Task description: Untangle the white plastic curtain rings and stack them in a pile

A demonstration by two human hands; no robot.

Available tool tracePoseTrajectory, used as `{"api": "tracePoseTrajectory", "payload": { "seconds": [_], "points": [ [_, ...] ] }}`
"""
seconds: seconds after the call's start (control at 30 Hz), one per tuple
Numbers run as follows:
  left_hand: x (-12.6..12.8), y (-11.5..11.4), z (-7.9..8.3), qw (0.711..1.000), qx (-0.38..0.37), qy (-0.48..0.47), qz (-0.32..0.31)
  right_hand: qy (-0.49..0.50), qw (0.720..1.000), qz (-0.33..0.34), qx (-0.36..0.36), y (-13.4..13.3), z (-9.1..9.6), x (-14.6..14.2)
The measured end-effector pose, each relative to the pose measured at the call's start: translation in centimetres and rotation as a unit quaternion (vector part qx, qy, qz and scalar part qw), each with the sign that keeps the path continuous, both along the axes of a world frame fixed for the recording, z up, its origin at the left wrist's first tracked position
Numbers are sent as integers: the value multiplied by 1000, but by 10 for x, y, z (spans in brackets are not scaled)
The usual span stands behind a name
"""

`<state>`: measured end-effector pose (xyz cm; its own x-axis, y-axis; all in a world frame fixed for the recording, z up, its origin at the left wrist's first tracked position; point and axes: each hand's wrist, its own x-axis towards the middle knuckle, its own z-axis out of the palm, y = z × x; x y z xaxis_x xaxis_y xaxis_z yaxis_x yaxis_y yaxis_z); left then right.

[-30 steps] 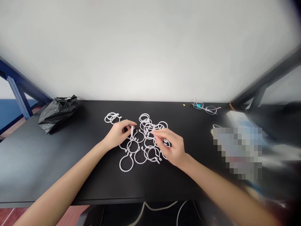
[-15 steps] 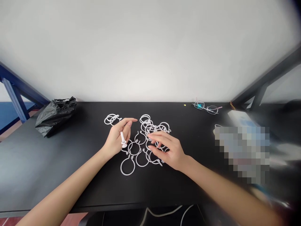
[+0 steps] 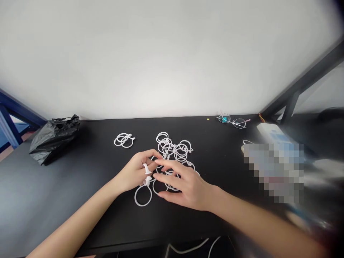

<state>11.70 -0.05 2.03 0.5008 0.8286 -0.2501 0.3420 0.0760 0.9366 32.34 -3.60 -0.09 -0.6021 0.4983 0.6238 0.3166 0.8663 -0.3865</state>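
My left hand (image 3: 138,172) is curled around a white plastic ring (image 3: 146,168). Only a short curved piece of it, with a flared end, shows between the fingers; the rest is hidden. Close against it on the right is my right hand (image 3: 185,182), its fingers stretched and apart over a loose pile of white rings (image 3: 180,154). Its upper fingertips meet or overlap the left fingers; I cannot tell whether they touch the held ring. One white ring with clip-like ends (image 3: 143,205) lies just below my left hand.
A few overlapping rings (image 3: 124,140) lie apart at the back left. On the black table (image 3: 107,222) are a crumpled black bag (image 3: 53,138) at left, eyeglasses (image 3: 231,121) at the back right, and a white-and-blue box (image 3: 271,130) at right. A wall stands behind.
Both hands have come closer together and slightly nearer to me; my right hand has moved left to my left fingers. The camera view has shifted a little.
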Motion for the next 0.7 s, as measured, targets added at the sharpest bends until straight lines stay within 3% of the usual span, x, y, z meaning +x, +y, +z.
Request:
{"api": "tracePoseTrajectory", "payload": {
  "seconds": [0.1,0.23,0.4,0.57,0.7],
  "points": [
    [1,-2,3,996,-72,-42,-21,23,1000,6,-7,-1,-1,-1],
    [2,-3,3,989,-111,-93,-22,80,996,-3,-34,-1,-4,0],
    [4,-8,2,993,-60,-105,-16,152,984,-9,-96,-4,-3,-2],
    [5,-12,2,997,-5,-56,-60,230,953,-4,-199,-6,-1,-6],
    [4,-15,2,996,-9,-22,-90,243,936,7,-255,-4,2,-6]
  ]
}}
